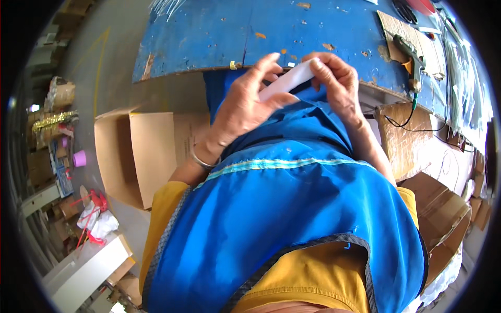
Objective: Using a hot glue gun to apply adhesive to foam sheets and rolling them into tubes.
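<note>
Both hands grip a white strip (286,82) just above the lap, at the near edge of the blue table (219,31). The left hand (245,104) pinches its lower end between thumb and fingers; the right hand (334,78) closes on its upper end. The strip is flat, pale and narrow, tilted up to the right. An open cardboard box (138,151) stands on the floor at left; its inside looks bare. More boxes (438,208) lie at right.

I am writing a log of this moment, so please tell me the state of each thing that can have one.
White strip: held between both hands, tilted.
Left hand: fingers closed on the strip's lower end.
Right hand: fingers closed on the strip's upper end.
Cardboard box: open, on the floor.
Blue table: paint chipped.
Cable: hanging off the table's edge.
</note>
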